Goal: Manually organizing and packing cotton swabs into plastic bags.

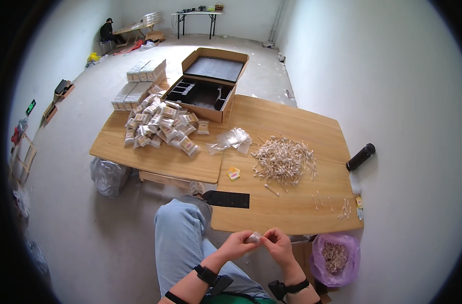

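Facing inward, left hand (236, 244), right hand (278, 245), both pinching what seems a packet (253, 237).

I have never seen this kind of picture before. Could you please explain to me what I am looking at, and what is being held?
No machine works here: these are a person's two bare hands. The one picture comes from a wide fisheye camera worn on that person's head, looking down, so straight edges look bent.

The left hand and the right hand pinch a small, shiny, clear plastic packet; its contents are too small to tell.

On the pale wooden tabletop lie a loose heap of white-tipped cotton swabs, crumpled clear plastic bags, a small yellow-and-white card, many clear-wrapped packets and an open brown cardboard box.
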Tool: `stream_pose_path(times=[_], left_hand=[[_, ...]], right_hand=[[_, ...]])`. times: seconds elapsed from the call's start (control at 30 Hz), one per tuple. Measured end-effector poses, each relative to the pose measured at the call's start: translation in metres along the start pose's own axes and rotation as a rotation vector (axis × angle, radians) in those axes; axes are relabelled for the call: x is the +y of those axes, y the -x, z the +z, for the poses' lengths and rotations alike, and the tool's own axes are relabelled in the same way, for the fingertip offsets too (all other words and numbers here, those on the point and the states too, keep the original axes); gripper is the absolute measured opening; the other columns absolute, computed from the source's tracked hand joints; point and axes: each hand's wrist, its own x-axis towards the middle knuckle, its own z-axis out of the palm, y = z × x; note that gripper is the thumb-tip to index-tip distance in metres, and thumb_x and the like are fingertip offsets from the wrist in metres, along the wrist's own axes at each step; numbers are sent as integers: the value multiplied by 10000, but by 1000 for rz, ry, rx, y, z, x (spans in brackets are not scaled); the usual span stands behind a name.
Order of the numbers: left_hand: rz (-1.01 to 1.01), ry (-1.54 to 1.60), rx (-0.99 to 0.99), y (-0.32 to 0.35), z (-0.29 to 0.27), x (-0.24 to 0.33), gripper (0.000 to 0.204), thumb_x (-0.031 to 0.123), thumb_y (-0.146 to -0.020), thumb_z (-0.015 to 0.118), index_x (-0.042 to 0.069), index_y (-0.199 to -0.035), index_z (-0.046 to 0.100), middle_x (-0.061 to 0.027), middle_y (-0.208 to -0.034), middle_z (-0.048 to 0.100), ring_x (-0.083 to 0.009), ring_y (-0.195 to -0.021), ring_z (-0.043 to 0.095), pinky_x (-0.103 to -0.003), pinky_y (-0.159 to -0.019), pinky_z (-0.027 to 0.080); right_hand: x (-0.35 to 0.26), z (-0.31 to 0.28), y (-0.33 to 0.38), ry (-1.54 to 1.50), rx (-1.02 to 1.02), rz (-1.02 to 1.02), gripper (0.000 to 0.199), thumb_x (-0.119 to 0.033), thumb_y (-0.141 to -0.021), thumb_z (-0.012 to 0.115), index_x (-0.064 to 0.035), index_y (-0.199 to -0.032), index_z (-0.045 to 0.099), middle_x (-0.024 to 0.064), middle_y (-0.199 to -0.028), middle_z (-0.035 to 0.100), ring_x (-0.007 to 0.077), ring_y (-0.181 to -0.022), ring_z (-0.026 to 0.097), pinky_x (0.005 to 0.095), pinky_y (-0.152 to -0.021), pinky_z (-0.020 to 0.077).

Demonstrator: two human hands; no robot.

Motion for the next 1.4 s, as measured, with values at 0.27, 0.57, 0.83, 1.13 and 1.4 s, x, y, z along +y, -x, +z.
stream_pose_path(times=[0.27,0.57,0.83,1.13,1.4], left_hand=[[380,-288,243,-28,0,-8,227,170,-912,701,49,-1102,673,-42,-942,682,-159,-908,616,-295,-792,485],[623,-515,478,-71,1,-23,279,271,-918,665,39,-1070,682,-157,-1036,684,-338,-973,641,-397,-852,506],[310,-89,431,-76,-3,-51,298,261,-962,637,-1,-1093,690,-95,-883,693,-137,-768,635,-272,-696,510],[315,46,450,-71,0,-61,279,221,-992,592,-15,-1102,691,-59,-970,704,-99,-890,624,-257,-809,503],[265,51,449,-69,-2,-45,358,312,-1024,517,0,-1041,692,-87,-883,683,-140,-806,622,-287,-755,496]], right_hand=[[4,9,-20,-340,167,105,144,-130,-944,670,-38,-1046,626,21,-929,653,85,-774,595,232,-651,478],[36,8,-60,-207,167,-87,40,-50,-948,640,-23,-974,625,58,-912,673,109,-754,645,243,-695,556],[62,14,-69,-90,217,-86,65,-35,-932,656,-35,-911,594,10,-817,642,54,-712,594,208,-651,508],[75,19,-69,-65,214,-116,112,-99,-956,639,-72,-931,534,-1,-785,591,56,-637,554,194,-567,463],[72,20,-71,-147,202,-68,90,-133,-992,590,-69,-962,534,-4,-789,572,61,-634,546,194,-568,454]])
